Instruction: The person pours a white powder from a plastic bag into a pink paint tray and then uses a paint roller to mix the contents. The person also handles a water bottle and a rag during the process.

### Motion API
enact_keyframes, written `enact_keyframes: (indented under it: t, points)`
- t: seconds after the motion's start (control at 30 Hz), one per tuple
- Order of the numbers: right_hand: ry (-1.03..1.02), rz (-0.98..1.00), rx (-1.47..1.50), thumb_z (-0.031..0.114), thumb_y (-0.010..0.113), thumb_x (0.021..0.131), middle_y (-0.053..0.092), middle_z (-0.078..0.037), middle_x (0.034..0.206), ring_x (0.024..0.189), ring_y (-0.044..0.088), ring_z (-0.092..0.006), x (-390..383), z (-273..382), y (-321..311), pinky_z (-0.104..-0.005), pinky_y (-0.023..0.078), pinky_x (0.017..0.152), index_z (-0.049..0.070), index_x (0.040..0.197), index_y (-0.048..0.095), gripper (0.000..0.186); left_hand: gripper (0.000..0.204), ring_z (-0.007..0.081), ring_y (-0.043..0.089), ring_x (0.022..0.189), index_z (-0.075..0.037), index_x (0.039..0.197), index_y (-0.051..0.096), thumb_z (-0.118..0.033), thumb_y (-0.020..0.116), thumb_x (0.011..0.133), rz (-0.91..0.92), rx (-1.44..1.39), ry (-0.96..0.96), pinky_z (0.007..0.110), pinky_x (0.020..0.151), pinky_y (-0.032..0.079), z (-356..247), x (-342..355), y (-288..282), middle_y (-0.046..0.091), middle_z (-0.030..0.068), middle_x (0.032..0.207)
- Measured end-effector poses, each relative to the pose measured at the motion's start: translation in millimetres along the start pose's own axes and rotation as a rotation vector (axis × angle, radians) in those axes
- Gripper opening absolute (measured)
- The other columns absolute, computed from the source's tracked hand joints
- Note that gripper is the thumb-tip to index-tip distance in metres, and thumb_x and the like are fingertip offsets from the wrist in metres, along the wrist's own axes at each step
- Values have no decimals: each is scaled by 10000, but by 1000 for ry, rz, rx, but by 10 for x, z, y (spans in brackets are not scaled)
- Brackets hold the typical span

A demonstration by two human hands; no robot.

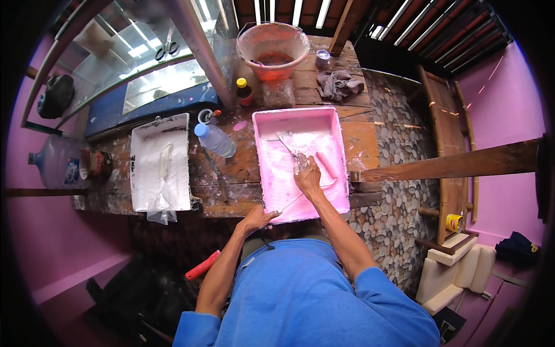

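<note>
A pink-coated paint tray (pixel 258 168) lies at the table's front edge, wet pink paint across its floor. Inside it, my right hand (pixel 308 173) is closed around a putty knife (pixel 287 142), whose blade points away from me and left. A paint roller's pink sleeve (pixel 326 166) rests right of that hand. Its thin metal rod (pixel 306 198) slants down to the tray's near left corner. There my left hand (pixel 258 219) is closed on the rod, close to the tray's rim. The roller's red handle (pixel 202 265) sticks out beyond my left forearm.
Left of the tray stand a blue-capped bottle (pixel 217 142) and a white tray (pixel 139 173) with a plastic bag (pixel 163 202). Behind are a bucket (pixel 273 49), a yellow-capped bottle (pixel 244 92) and a grey rag (pixel 339 85). A wooden beam (pixel 451 164) juts in from the right.
</note>
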State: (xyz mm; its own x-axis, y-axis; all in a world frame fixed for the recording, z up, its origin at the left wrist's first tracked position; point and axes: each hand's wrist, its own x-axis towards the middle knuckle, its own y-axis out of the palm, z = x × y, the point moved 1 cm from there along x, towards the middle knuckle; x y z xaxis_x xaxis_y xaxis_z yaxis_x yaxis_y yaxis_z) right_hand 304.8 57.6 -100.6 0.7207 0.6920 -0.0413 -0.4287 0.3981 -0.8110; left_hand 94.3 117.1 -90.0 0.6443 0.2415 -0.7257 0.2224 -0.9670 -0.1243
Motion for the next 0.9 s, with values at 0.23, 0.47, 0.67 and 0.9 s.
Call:
enact_keyframes:
  t: [0.23,0.47,0.67,0.9]
  points:
    - [4,-77,218,196,567,829,515,-229,935,792,595,-403,127,190,174,-483,486,707,55,1152,551,353,562,134,566,470,-40,531,541,-519,636,808,1,43,-19,309,437,399,-82,-40,-17,588,96,513]
    - [-7,-42,-29,219,490,888,552,-243,867,765,600,-421,139,257,-169,-508,475,698,13,1106,552,306,543,130,564,471,-43,557,545,-515,642,808,5,24,-44,299,427,387,-111,-79,-35,594,97,522]
    - [22,42,107,222,485,898,552,-265,879,789,591,-437,279,344,-100,-510,462,702,5,1069,542,282,534,134,572,476,-22,587,557,-497,643,816,18,-1,-14,297,434,407,-93,-59,-42,589,98,530]
    - [122,2,-90,242,528,861,556,-252,972,829,596,-423,208,-25,-476,-493,473,743,33,1099,563,319,516,145,586,486,-6,611,560,-466,644,828,11,-11,1,301,453,444,-70,-46,-82,565,75,535]
